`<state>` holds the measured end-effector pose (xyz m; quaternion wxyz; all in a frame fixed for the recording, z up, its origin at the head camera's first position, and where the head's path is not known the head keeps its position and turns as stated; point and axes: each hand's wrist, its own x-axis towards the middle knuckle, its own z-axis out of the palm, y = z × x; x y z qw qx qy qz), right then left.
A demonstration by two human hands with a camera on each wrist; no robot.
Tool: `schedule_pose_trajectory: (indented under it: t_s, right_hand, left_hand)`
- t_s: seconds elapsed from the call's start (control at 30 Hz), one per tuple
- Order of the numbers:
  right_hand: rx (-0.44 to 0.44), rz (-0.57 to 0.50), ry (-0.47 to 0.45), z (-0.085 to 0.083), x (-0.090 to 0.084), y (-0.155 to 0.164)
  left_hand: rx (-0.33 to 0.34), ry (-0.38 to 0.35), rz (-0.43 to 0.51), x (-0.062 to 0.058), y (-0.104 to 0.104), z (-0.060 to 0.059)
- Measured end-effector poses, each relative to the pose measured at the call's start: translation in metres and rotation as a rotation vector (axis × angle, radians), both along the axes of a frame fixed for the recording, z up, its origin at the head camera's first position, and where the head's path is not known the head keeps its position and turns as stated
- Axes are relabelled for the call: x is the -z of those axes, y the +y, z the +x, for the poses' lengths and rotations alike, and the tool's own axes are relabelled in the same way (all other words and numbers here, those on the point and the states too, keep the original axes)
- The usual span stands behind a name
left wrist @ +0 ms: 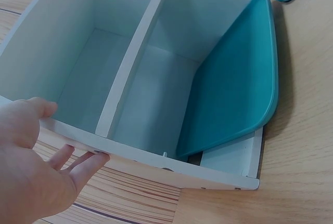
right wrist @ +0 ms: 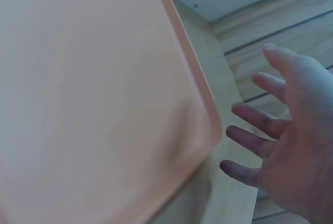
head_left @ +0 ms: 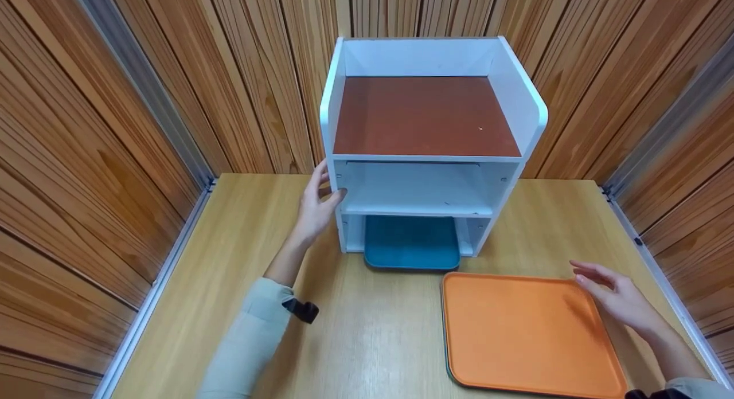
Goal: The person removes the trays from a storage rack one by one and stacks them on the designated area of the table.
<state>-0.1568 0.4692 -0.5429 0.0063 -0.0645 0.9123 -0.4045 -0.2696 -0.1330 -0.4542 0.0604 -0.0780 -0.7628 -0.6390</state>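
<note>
A white shelf unit (head_left: 413,207) with a brown top board stands against the back wall. My left hand (head_left: 317,207) grips its left side panel, thumb at the front edge and fingers along the outside; the left wrist view shows the same hand (left wrist: 41,167) around the panel. A teal tray (head_left: 412,242) lies in the bottom compartment, its front end sticking out past the shelf. At the front right lies an orange tray (head_left: 533,333), stacked on a darker tray whose rim peeks out. Beside its far right corner hovers my right hand (head_left: 616,298), fingers spread and holding nothing (right wrist: 291,135).
The wooden table (head_left: 355,336) carries everything. Slatted wood walls (head_left: 229,72) close it in at the back and both sides, with metal rails (head_left: 155,290) along the side edges. The shelf's middle compartment (head_left: 418,190) sits above the teal tray.
</note>
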Motion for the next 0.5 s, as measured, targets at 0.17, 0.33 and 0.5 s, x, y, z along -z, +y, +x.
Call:
schedule_pose_trajectory:
  t_s: [0.17, 0.33, 0.5]
  right_hand:
    - [0.019, -0.042, 0.041, 0.0, -0.005, -0.021]
    - [0.044, -0.105, 0.107, -0.005, -0.004, -0.042]
    - [0.036, -0.212, 0.201, -0.012, -0.004, -0.071]
  left_hand:
    - [-0.001, 0.004, 0.003, 0.001, 0.001, 0.0]
    - [0.007, 0.012, 0.009, 0.001, 0.002, 0.001]
    - [-0.004, 0.014, 0.008, 0.0, 0.002, 0.001]
